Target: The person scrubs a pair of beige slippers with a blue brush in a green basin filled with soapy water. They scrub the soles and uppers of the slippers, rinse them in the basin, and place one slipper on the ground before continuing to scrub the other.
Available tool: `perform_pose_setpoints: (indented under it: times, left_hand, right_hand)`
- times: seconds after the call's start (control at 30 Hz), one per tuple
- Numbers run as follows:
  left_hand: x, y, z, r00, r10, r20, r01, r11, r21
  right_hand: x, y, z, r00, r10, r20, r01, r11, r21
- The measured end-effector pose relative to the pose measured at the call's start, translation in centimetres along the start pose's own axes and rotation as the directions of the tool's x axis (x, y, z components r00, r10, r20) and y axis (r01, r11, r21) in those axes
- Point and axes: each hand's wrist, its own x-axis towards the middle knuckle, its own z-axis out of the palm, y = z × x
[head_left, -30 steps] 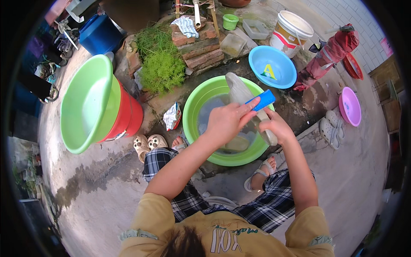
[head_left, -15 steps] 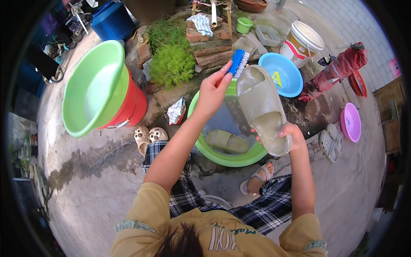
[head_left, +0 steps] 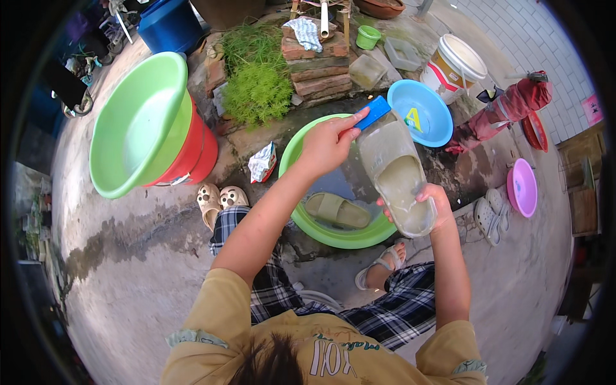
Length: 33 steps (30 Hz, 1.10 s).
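Note:
My left hand (head_left: pixel 328 144) is closed round a blue scrub brush (head_left: pixel 375 111). Its bristles face down over the toe end of an olive slide sandal (head_left: pixel 399 165) and are hidden. By the heel, my right hand (head_left: pixel 436 206) grips that sandal, thumb on the footbed, and tilts it above the basin. Whitish wet patches show on its surface. Below, a green basin (head_left: pixel 307 226) holds cloudy water. A second olive slide sandal (head_left: pixel 337 210) sits in it.
To the left, a large green tub (head_left: pixel 136 122) rests tilted on a red bucket (head_left: pixel 196 151). A small packet (head_left: pixel 262 163) stands beside the basin. Beyond are a blue basin (head_left: pixel 436 115), a white bucket (head_left: pixel 457 64) and stacked bricks (head_left: pixel 317 70). Grey clogs (head_left: pixel 491 218) and a pink basin (head_left: pixel 523 187) lie right.
The brush has moved slightly right and turned from bristles showing sideways to bristles down over the sandal's toe end. The sandal stays in my right hand, almost unmoved.

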Motion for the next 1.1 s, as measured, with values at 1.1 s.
perform_pose_setpoints:
  times: [1.1]
  left_hand:
    - [-2.1, 4.2, 6.0, 0.971, -0.235, 0.035, 0.237, 0.97, -0.055]
  right_hand:
    - [5.0, 3.7, 2.1, 0.8, -0.38, -0.465, 0.275, 0.92, -0.28]
